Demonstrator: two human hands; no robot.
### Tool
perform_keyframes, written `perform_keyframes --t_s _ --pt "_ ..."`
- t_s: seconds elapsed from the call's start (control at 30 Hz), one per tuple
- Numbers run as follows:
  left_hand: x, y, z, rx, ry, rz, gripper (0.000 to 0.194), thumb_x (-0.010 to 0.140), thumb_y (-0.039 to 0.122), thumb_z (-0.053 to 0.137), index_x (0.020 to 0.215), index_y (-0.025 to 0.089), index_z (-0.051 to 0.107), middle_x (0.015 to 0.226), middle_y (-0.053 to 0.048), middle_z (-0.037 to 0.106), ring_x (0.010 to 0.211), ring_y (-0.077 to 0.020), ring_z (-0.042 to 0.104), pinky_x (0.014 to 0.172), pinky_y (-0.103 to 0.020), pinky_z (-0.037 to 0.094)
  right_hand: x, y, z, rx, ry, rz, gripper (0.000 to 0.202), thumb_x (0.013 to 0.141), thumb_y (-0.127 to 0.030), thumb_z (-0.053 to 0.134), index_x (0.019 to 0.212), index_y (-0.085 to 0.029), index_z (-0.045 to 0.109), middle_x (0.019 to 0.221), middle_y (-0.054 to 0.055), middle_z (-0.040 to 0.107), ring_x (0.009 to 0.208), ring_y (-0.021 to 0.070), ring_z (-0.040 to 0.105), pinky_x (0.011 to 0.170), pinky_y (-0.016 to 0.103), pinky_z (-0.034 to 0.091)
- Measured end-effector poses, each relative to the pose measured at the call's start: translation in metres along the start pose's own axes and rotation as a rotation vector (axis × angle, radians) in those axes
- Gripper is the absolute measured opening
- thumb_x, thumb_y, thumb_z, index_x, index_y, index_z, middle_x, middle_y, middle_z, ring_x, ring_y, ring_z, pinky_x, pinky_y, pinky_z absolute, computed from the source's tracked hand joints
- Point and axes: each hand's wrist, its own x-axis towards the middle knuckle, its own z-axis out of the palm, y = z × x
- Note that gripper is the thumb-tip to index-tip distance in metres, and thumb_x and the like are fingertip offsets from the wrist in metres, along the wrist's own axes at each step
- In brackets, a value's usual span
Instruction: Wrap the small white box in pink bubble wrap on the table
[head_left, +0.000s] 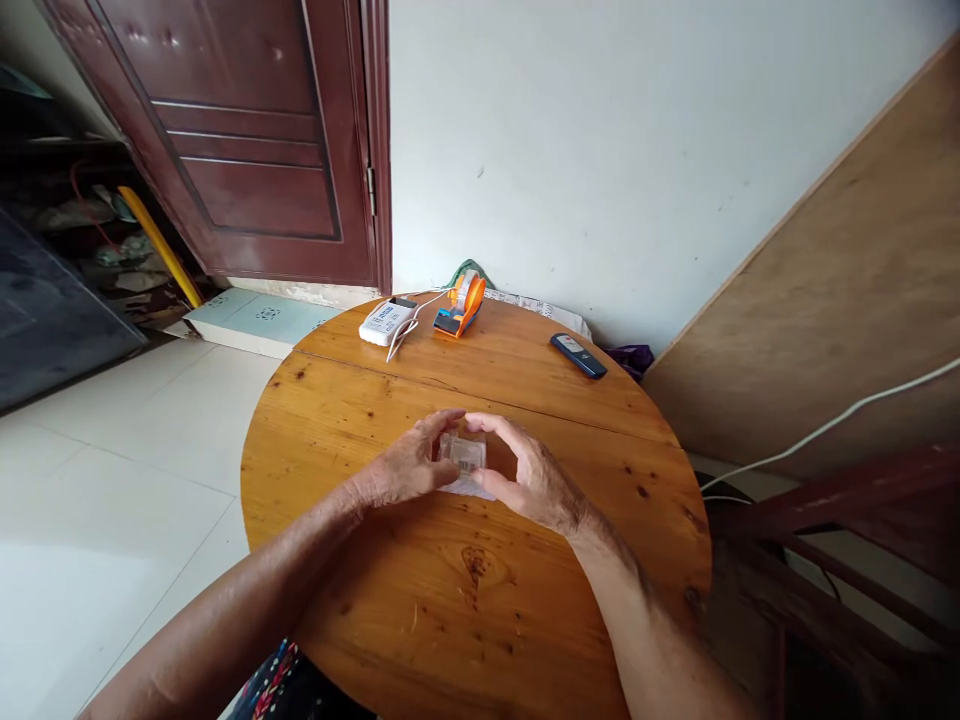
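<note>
Curved around a small, squarish packet (468, 456) of glossy clear plastic with left hand (405, 466) and right hand (538, 484), at mid-table; fingers half-bent, thumbs at its sides, impossible to tell whether gripping or released. Beneath, a round, varnished, knotty wooden table (337, 410). Near its far rim, a white box (384, 323), an orange tape dispenser (470, 302) and a dark, oblong remote (578, 356). Beyond, a smooth pale wall (562, 150), a panelled reddish-brown door (255, 180) and light floor tiles (150, 430).

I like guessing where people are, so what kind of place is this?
Probably a room in someone's home: there's a round, knotty wooden table, a dark red panelled door and a dark handheld remote with a pale face lying on the table.
</note>
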Motion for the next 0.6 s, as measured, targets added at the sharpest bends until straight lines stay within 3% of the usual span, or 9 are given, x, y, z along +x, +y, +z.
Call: perform_keyframes --t_s 0.17,0.33,0.43,0.6 --pt "-0.004 0.001 -0.003 -0.172 -0.069 -0.044 0.075 0.072 0.017 0.064 0.143 0.019 0.038 0.129 -0.012 0.059 0.106 -0.0231 0.061 0.087 -0.036 0.052 0.001 0.002 0.000 -0.020 0.007 0.010 0.040 0.073 -0.015 0.062 0.112 -0.024 0.064 0.115 0.006 0.069 0.109 0.0238 0.064 0.097 0.038 0.048" --pt "-0.004 -0.001 0.001 -0.123 -0.021 -0.031 0.076 0.070 0.016 0.065 0.142 0.019 0.041 0.121 -0.011 0.060 0.095 -0.0199 0.061 0.078 -0.032 0.053 0.005 0.007 0.009 -0.002 0.166 0.030 0.013 0.085 -0.022 0.057 0.090 -0.023 0.069 0.098 0.005 0.072 0.095 0.0207 0.067 0.089 0.033 0.052" --pt "-0.002 -0.003 0.001 -0.120 0.012 -0.037 0.077 0.070 0.016 0.065 0.142 0.020 0.040 0.127 -0.011 0.057 0.096 -0.0198 0.061 0.080 -0.033 0.053 0.010 0.010 0.014 0.051 0.266 0.077 0.017 0.089 -0.029 0.055 0.083 -0.022 0.070 0.092 0.005 0.073 0.090 0.0206 0.068 0.084 0.032 0.053" --pt "0.002 -0.005 0.002 -0.200 0.013 -0.033 0.076 0.072 0.019 0.067 0.142 0.019 0.038 0.131 -0.013 0.055 0.101 -0.0216 0.060 0.086 -0.037 0.051 0.021 0.011 0.015 0.174 0.317 0.186 0.021 0.087 -0.037 0.059 0.086 -0.021 0.071 0.096 0.006 0.075 0.089 0.0217 0.069 0.081 0.033 0.053"
